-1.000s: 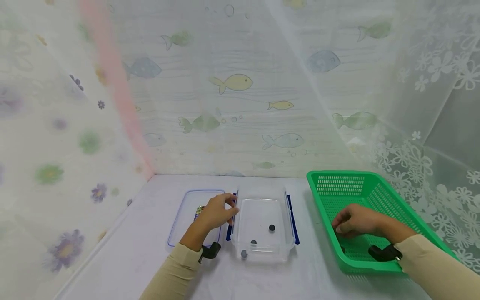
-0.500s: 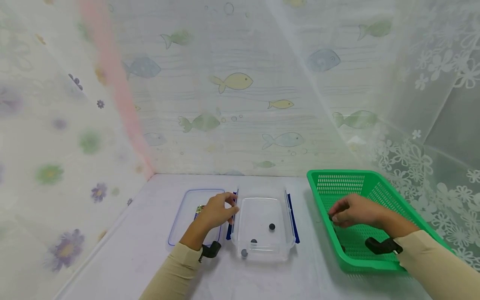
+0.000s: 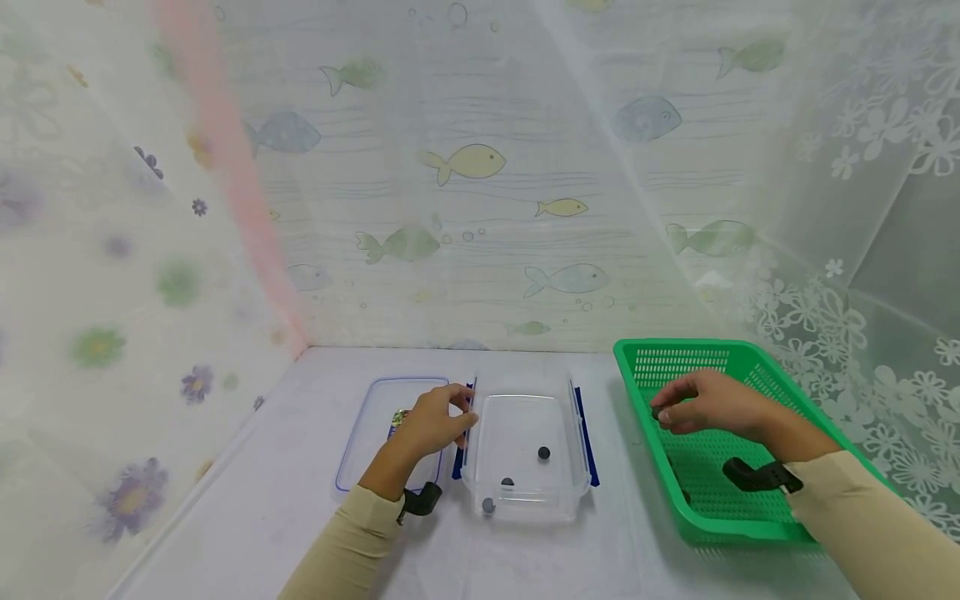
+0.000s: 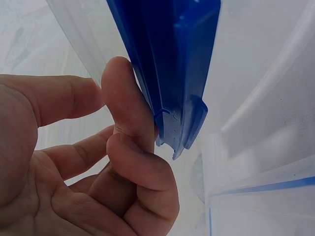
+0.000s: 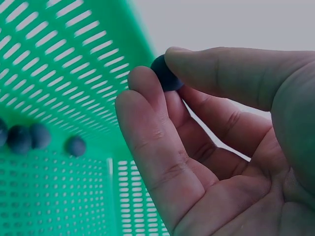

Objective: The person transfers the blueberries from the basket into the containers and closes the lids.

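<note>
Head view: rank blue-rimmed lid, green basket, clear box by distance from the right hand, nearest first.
From the right hand:
1. Green basket: nearest; the hand is over its left part.
2. Clear box: next, left of the basket.
3. Blue-rimmed lid: farthest, left of the box, partly hidden by the left hand.
</note>
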Available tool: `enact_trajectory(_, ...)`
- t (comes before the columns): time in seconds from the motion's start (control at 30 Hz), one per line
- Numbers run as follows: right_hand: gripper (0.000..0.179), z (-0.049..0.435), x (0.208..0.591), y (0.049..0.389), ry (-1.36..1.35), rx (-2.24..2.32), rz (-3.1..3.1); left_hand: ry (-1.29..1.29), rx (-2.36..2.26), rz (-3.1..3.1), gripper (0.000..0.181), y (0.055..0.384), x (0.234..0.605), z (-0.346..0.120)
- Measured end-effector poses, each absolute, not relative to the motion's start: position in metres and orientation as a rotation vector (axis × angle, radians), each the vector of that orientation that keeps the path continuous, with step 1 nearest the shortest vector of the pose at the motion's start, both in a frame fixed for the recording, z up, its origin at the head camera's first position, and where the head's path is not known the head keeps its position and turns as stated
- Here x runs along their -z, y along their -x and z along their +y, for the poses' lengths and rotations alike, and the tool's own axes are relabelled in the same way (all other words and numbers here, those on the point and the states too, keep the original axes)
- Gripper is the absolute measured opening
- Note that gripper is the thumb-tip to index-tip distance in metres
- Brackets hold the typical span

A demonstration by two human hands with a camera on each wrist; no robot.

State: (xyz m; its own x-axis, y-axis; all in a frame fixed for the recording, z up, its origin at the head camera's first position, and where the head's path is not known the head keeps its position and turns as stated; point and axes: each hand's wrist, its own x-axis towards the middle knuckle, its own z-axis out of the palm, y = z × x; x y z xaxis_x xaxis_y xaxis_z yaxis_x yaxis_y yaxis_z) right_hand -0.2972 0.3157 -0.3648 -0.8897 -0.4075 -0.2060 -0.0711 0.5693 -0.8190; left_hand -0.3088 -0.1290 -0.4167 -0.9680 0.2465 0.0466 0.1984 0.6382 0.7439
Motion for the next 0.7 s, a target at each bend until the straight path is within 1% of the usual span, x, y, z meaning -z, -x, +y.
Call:
enact_trajectory(0.33, 0.047, 0.298, 0.356, 0.3, 0.414, 1.304, 2.423, -0.366, -1.249, 2.792, 0.042, 0.307, 0.414, -0.129)
enact_trajectory(0.7, 0.041, 0.281, 0.35, 0.299, 0.41, 1.296, 2.445, -0.365, -1.257, 2.776, 0.042, 0.308, 0.415, -0.13)
